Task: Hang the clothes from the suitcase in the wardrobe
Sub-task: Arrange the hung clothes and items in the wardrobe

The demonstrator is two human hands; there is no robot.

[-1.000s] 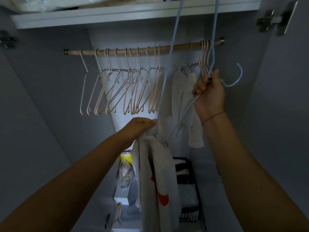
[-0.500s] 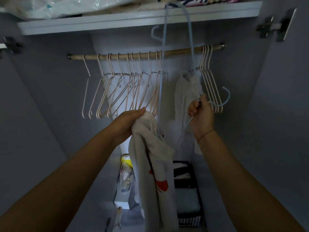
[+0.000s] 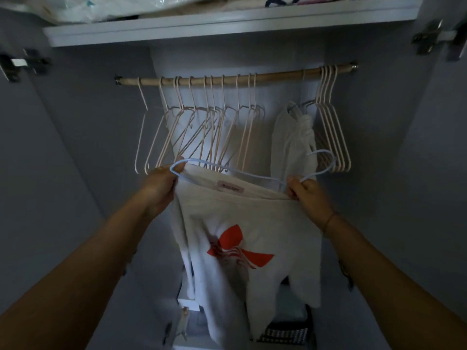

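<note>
A white garment with a red print [image 3: 242,223] hangs in front of me inside the wardrobe. A light blue hanger [image 3: 255,176] lies across its open top edge, hook pointing right. My left hand [image 3: 161,185] grips the hanger's left end together with the cloth. My right hand [image 3: 304,192] pinches the garment's right edge and the hanger near its hook. The wooden rail [image 3: 278,74] runs above, with several empty pink hangers [image 3: 202,130] on it.
Another white garment [image 3: 293,142] hangs on the rail at the right, beside a few more pink hangers [image 3: 333,127]. A shelf [image 3: 227,24] with bagged items sits above. A dark basket [image 3: 285,334] and boxes stand on the wardrobe floor.
The blue hanger has come down from near the shelf to the garment's top. My left hand spread the garment open and took the hanger's end; my right hand dropped lower.
</note>
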